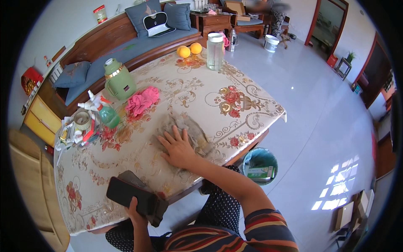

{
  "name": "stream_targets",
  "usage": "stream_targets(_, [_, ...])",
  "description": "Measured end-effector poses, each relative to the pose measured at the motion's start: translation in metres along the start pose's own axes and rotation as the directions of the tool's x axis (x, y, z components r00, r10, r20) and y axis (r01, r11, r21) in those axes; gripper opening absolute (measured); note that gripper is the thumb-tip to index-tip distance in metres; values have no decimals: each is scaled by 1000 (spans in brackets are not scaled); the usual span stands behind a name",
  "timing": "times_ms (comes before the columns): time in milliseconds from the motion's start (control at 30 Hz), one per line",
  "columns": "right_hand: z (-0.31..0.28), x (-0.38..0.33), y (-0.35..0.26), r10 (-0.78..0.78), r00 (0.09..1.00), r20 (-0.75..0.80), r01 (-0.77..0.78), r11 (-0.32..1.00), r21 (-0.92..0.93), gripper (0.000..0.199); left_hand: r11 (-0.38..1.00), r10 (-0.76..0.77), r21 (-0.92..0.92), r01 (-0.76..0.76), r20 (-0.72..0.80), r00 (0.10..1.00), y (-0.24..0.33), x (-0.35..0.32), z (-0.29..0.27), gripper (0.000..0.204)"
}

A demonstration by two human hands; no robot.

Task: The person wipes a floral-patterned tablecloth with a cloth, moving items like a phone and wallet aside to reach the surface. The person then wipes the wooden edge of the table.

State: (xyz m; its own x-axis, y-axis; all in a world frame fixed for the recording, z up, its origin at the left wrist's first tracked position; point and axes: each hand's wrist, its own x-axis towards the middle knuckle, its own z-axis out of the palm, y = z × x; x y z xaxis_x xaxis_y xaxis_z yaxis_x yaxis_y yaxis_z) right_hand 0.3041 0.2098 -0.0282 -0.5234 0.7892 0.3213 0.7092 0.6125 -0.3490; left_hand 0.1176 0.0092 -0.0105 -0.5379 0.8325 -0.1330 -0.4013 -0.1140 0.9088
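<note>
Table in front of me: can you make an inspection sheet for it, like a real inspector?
Surface: cream flowery tablecloth, partly covered.
Job's things: grey cloth, bunched up; dark phone.
Clutter: green flask, pink cloth, two oranges, lidded clear jar, spray bottle, odds and ends.
Hands: right hand spread on the grey cloth; left hand holding the phone.
Cables: nothing seen.
Surroundings: wooden bench, lined bin, shiny floor.
</note>
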Motion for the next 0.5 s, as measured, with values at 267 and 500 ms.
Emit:
stream_targets(267, [-14, 109, 113, 232, 973, 14, -227, 962, -150, 52, 984, -47, 170, 58, -68, 997, -6, 7, -22, 49])
stream_targets(500, [-59, 122, 248, 525, 847, -89, -524, 794, -308, 51, 957, -189, 214, 195, -49, 981, 19, -2, 21, 52])
